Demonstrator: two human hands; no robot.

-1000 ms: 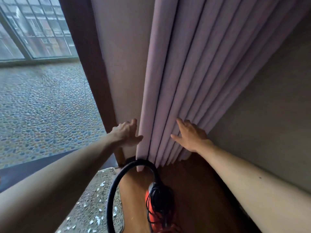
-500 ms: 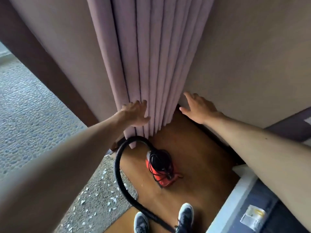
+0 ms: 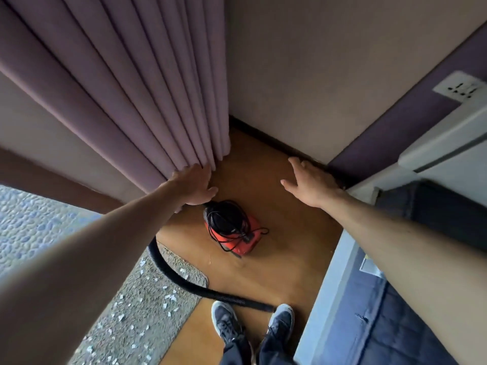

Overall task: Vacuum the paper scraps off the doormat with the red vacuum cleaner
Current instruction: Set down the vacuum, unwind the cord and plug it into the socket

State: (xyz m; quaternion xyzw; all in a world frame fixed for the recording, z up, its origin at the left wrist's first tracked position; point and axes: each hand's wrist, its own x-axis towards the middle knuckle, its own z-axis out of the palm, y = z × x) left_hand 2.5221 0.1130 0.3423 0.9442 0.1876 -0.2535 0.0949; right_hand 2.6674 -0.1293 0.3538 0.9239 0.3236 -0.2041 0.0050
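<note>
The red vacuum cleaner [image 3: 237, 237] stands on the wooden floor with a black cord bundled on top of it. Its black ribbed hose [image 3: 184, 280] curves across a corner of the grey doormat [image 3: 137, 312] toward my shoes. Several white paper scraps [image 3: 168, 299] lie scattered over the mat. My left hand [image 3: 193, 185] hovers just above and left of the vacuum, fingers apart, in front of the curtain's hem. My right hand [image 3: 308, 183] is held out to the right of the vacuum, also empty with fingers spread.
A pleated mauve curtain [image 3: 147, 96] hangs at the left. A beige wall [image 3: 329, 61] closes the corner behind the vacuum. A white bed frame [image 3: 326, 299] with a dark blue cover [image 3: 374, 325] borders the right. A wall socket [image 3: 459, 89] sits upper right.
My view has tilted down, so the vacuum, mat and my shoes show fully. Both hands have left the curtain folds and lowered toward the vacuum.
</note>
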